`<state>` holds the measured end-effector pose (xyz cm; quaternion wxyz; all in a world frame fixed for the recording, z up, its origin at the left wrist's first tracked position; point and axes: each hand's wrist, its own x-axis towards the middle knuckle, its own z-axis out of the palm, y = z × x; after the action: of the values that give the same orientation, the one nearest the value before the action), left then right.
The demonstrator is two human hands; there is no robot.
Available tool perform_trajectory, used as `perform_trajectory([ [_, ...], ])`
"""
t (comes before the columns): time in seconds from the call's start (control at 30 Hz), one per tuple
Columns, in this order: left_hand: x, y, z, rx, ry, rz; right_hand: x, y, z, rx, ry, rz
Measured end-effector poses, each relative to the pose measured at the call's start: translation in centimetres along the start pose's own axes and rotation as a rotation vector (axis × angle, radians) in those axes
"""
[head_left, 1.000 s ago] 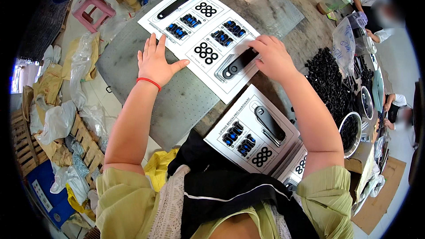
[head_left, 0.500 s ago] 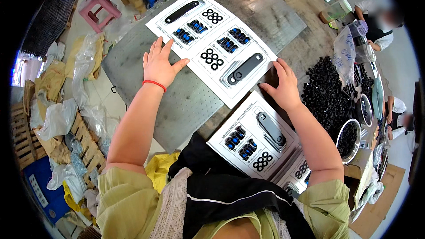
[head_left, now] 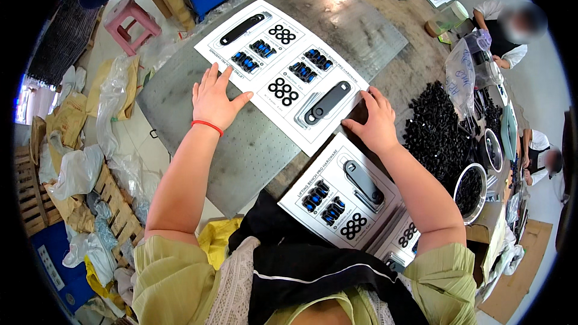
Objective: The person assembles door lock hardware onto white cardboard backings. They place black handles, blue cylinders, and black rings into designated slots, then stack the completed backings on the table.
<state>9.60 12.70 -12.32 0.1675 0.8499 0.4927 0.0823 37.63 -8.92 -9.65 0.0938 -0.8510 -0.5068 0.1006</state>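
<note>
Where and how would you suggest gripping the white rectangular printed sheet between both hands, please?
I'd pinch the sheet by its lower-right short edge, coming from the right: it lies flat, and that end appears to extend beyond the grey metal plate.

On my feed I log a workshop: heaped black parts (head_left: 435, 135) at 3 o'clock, co-worker (head_left: 497, 37) at 2, wooden pallet (head_left: 114, 191) at 8.

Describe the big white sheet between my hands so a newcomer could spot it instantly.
Start at the large grey plate. Lying partly over it, between the left hand and right hand, is a white sheet showing black and blue parts. Unlike the white card just below, it shows two panels turned opposite ways.
</note>
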Motion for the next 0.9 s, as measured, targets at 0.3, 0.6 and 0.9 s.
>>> perform_trajectory([
  [0.3,2.5,0.5,0.2,-0.004,-0.039,0.017,1.5,0.8,0.6,-0.054,-0.029,0.011],
  [0.6,9.0,3.8,1.7,0.086,-0.086,0.034,5.8,3.7,0.7,-0.087,0.024,0.106],
  [0.9,16.1,8.8,3.8,0.129,-0.129,0.045,12.4,8.0,1.5,-0.148,0.091,0.287],
])
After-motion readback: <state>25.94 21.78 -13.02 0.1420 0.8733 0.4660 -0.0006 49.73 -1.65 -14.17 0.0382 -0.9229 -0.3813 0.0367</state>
